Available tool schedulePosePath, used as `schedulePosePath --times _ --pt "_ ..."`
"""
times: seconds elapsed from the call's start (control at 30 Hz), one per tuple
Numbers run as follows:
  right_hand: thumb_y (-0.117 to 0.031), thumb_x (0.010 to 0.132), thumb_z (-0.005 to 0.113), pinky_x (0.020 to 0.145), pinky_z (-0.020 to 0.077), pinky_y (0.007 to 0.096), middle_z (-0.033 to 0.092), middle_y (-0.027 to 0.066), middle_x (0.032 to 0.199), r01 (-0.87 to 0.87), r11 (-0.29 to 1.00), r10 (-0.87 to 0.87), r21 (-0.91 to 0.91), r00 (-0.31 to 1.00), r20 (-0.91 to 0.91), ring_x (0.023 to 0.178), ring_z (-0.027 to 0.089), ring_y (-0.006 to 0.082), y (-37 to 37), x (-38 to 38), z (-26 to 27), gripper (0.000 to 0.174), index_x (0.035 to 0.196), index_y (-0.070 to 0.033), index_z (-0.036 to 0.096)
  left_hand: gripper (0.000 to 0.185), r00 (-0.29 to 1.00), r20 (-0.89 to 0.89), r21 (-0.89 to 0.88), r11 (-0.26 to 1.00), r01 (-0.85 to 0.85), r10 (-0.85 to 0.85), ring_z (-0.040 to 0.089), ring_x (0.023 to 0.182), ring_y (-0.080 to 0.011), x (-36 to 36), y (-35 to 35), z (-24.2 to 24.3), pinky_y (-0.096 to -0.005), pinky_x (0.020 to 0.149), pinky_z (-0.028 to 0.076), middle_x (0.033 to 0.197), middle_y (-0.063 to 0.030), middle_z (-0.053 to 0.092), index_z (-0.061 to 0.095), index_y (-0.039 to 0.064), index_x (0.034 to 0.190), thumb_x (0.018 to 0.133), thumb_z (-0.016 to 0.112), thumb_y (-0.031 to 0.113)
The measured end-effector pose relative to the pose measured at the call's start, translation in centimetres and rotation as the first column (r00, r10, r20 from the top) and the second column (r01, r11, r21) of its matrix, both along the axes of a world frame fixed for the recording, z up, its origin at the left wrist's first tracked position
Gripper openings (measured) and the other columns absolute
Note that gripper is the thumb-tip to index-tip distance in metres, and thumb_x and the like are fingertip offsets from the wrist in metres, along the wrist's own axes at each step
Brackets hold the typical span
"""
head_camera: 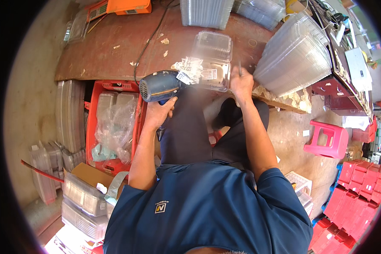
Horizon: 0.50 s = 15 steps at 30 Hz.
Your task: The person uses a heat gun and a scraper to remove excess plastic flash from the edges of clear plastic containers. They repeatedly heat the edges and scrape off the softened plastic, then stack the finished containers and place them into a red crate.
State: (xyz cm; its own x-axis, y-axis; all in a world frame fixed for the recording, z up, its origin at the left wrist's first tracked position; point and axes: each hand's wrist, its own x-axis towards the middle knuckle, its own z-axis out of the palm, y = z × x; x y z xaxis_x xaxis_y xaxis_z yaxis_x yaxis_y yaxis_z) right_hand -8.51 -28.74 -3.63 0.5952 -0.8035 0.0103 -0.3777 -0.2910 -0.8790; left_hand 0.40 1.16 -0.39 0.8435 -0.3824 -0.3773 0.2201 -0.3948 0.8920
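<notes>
My left hand (160,111) is wrapped around the handle of a dark blue hair dryer (160,85). Peeled paper labels (190,68) are bunched around the dryer's nozzle end, which points right. An open clear plastic clamshell container (222,84) lies at the table's front edge, its lid (212,44) folded back away from me. A printed label (209,74) shows on the container, beside the bunched labels. Just right of the container, my right hand (242,82) grips a thin, narrow tool (240,65) pointing away from me; its exact kind is blurred.
Stacked clear containers (292,57) lean at the table's right; another stack (206,12) stands behind. The dryer's cord (147,43) crosses the brown table (104,58). A red crate (90,136) holds containers and plastic film at left. A pink stool (331,139) stands on the right floor.
</notes>
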Motion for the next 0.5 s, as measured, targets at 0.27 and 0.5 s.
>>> schedulePosePath --times 0.27,0.5 --pt "-0.033 0.105 0.06 0.094 0.0551 0.0524 0.074 0.0328 0.103 -0.08 0.996 0.088 0.04 0.953 -0.29 0.106 0.072 0.0503 -0.1 -2.9 -4.3 0.037 0.113 -0.001 0.077 0.016 0.997 0.017 -0.178 0.981 -0.076 0.08 0.06 0.053 -0.0138 1.3 0.3 -1.0 -0.0305 0.05 0.049 0.074 -0.0059 0.067 0.07 0.001 0.099 0.097 0.08 0.013" --pt "-0.027 0.102 0.066 0.089 0.0567 0.0443 0.079 0.024 0.098 -0.018 0.992 0.036 0.128 0.989 -0.144 0.096 0.076 0.0374 0.4 -3.0 -3.9 0.03 0.112 -0.001 0.078 0.019 0.996 -0.021 -0.173 0.981 -0.089 0.086 0.06 0.053 -0.0142 2.0 0.0 -1.7 -0.0306 0.05 0.049 0.074 -0.0064 0.066 0.07 0.0 0.103 0.097 0.081 0.013"
